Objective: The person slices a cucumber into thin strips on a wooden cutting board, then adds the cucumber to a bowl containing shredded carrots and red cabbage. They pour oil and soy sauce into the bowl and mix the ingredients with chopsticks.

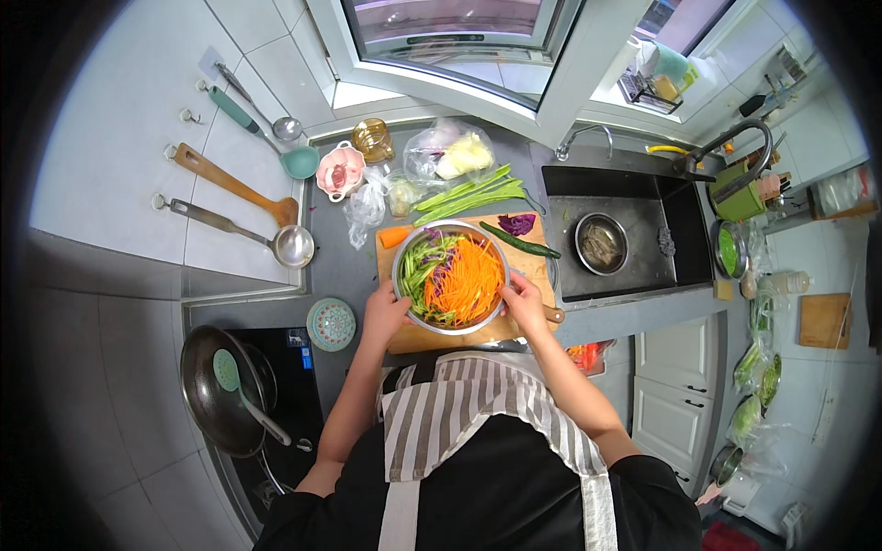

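A round stainless steel bowl is over the wooden cutting board; whether it rests there or is lifted I cannot tell. Shredded carrot, cucumber strips and some purple cabbage shreds fill it. My left hand grips the rim at the lower left, and my right hand grips it at the lower right. Behind the bowl on the board lie a carrot piece, a whole cucumber and a chunk of purple cabbage. A knife's wooden handle pokes out beside the board's right edge.
Right of the board is a black sink holding a small metal bowl. Green stalks, bagged vegetables and a pink dish stand behind. At left, a wok sits on the cooktop near a patterned bowl.
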A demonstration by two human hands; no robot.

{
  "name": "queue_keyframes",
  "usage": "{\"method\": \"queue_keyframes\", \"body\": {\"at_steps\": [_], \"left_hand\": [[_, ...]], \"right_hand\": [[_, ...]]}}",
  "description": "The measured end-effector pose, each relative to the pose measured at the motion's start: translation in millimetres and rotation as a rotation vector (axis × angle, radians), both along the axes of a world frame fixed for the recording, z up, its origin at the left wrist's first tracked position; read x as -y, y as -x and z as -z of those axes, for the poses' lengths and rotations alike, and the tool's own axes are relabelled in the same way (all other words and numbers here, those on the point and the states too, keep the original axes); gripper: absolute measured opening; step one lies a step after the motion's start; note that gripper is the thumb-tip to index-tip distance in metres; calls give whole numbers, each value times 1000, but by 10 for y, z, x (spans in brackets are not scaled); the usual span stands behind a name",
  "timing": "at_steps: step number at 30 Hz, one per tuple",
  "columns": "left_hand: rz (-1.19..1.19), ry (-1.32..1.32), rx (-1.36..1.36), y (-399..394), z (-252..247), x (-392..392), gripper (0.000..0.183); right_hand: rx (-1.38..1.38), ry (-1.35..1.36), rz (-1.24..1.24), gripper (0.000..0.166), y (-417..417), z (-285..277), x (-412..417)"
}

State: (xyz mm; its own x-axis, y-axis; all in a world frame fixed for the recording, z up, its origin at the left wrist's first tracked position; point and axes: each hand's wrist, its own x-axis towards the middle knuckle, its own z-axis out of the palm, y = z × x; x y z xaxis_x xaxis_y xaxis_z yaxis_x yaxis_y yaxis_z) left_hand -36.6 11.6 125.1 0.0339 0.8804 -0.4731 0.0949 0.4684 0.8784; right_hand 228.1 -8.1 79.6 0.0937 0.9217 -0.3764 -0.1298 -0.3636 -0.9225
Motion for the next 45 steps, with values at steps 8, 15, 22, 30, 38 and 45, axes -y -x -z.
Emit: {"method": "queue_keyframes", "body": {"at_steps": [8, 15, 22, 30, 38, 45], "left_hand": [[15, -21, 86, 50, 250, -12, 30], [-48, -168, 122, 72, 133, 6, 31], [-42, -75, 44, 47, 350, 0, 27], [-3, -206, -186, 47, 369, 4, 20], [-68, -166, 6, 68, 730, 74, 29], [-119, -73, 117, 13, 613, 90, 34]], "right_hand": [[10, -55, 7, 40, -40, 259, 6], [18, -85, -16, 37, 37, -53, -56], [-50, -40, -1, 35, 72, 261, -76], [-89, -68, -24, 37, 86, 157, -41], [8, -111, -38, 41, 15, 214, -76], [128, -155, -26, 40, 50, 23, -64]]}}
